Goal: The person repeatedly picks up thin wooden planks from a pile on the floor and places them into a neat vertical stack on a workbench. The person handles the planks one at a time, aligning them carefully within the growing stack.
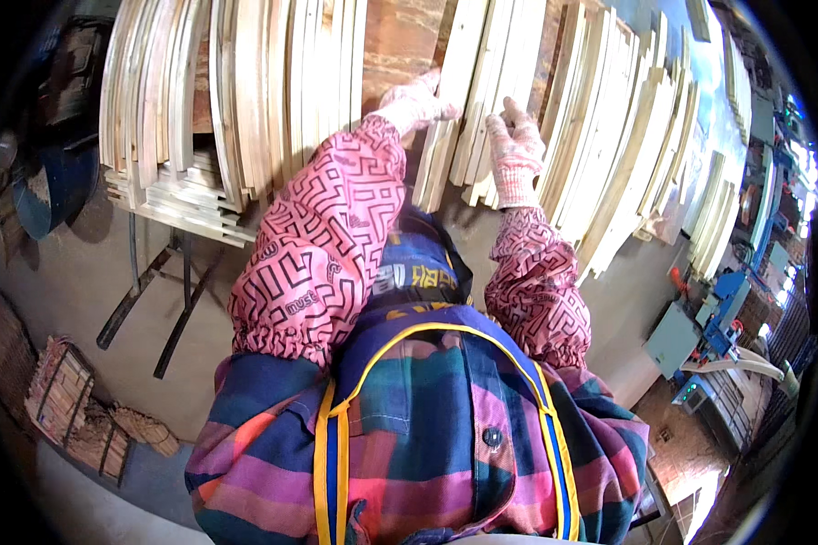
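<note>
Evidently, the pale slat [441, 145] lay on the counter [398, 41], long axis near-to-far, just right of the closer left grip [424, 100], closure undeterminable; the right grip [515, 130], farther right, was partly spread.

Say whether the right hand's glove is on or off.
On: the pale glove wraps the right hand, its ribbed cuff reaching the pink patterned sleeve.

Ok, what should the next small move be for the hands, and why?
Probably ease the left hand and right hand toward each other, to draw the middle wooden strips together: the gloved hands are at opposite sides of that group, and its near ends look uneven. Whether either hand grips firmly isn't clear.
</note>
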Motion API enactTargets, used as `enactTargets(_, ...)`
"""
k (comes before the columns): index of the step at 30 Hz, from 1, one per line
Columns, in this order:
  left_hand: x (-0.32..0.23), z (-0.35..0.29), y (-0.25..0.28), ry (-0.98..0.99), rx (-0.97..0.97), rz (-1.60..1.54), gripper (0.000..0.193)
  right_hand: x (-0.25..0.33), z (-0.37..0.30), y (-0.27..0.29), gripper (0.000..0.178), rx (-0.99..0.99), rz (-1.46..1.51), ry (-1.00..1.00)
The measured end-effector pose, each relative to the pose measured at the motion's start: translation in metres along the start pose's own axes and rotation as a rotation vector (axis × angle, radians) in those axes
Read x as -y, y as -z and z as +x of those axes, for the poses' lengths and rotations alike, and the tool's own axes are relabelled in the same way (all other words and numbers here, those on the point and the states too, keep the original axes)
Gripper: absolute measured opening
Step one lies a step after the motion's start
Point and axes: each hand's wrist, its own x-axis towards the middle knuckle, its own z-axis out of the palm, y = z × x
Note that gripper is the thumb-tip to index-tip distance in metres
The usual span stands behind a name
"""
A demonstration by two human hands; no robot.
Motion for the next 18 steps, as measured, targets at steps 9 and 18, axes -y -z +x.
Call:
enactTargets(9,-0.019,-0.039,0.001,-0.166,-0.013,-0.125,0.109,0.087,0.053,0.018,0.065,0.516,0.124,-0.069)
enactTargets(18,-0.04,-0.027,-0.017,0.133,0.119,0.391,0.104,0.188,0.159,0.127,0.037,0.031,-0.334,0.648)
